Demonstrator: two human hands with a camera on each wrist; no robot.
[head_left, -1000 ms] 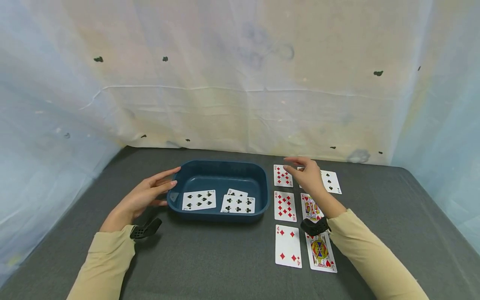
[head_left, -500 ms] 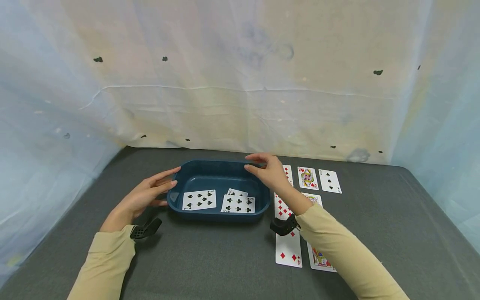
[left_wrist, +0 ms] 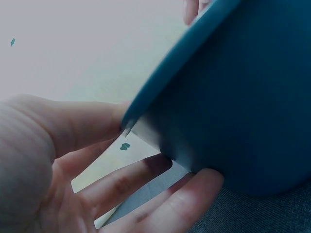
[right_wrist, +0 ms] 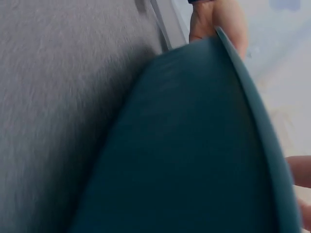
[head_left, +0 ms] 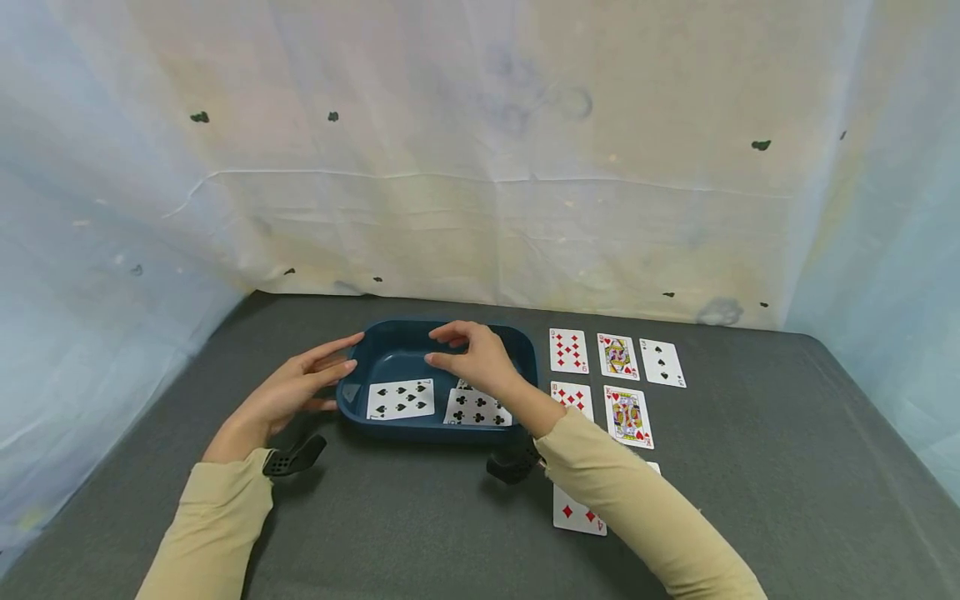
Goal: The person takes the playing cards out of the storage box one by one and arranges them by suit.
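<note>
My left hand holds the left end of a dark blue plastic tray, thumb at the rim and other fingers against the outer wall in the left wrist view. Over the tray's inside hovers my right hand, fingers bent, thumb and forefinger apart with nothing visible between them. Inside lie a spades playing card on the left and two overlapping club cards on the right, the rear one partly hidden by the right hand.
Right of the tray, face-up cards lie in rows: nine of diamonds, a queen, a spades card, ten of diamonds, king of hearts and four of diamonds. The right sleeve hides part of the front row.
The right hand has moved left from above the back-row cards, over the tray's right rim, to above its inside. The left hand and the cards stay put.
</note>
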